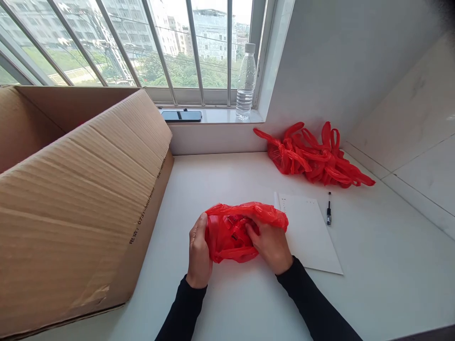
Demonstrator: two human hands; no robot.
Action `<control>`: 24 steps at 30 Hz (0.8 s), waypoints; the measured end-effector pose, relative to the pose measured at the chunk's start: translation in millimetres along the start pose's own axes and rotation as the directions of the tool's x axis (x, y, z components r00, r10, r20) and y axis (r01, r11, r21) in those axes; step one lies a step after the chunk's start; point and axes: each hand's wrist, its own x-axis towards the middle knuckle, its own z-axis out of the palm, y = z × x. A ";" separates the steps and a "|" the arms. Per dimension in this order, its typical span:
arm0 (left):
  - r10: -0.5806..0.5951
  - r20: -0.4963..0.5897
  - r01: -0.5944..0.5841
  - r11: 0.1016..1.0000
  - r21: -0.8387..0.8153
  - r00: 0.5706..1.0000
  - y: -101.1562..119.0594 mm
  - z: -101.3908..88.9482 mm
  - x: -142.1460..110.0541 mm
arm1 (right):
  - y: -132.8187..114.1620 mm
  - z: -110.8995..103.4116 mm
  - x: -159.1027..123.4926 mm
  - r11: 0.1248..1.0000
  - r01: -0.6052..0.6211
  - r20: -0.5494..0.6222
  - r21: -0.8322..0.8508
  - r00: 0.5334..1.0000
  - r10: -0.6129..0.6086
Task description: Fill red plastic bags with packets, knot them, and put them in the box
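A red plastic bag [234,254] lies open on the white tabletop in front of me, with its mouth facing up. My left hand [199,251] grips the bag's left side, thumb at the rim and fingers behind the film. Inside the bag are small red-tinted packets [237,229] with some dark print; their kind is unclear. My right hand [272,244] reaches in over the right rim, thumb and fingers bent against the packets. The bag's edge hides part of those fingers, and what they pinch cannot be made out.
A large cardboard box [106,189] stands open at the left. Several knotted red bags [316,158] lie by the back wall. Right of my hands are white paper sheets [309,237] and a pen [329,209]. The windowsill holds a phone [181,116] and a water bottle [246,87].
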 end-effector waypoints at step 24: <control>0.009 -0.021 -0.009 1.000 -0.017 1.000 0.0 0.5 0.7 | -1.4 -4.5 1.1 0.997 -0.072 0.078 -0.033 0.994 0.074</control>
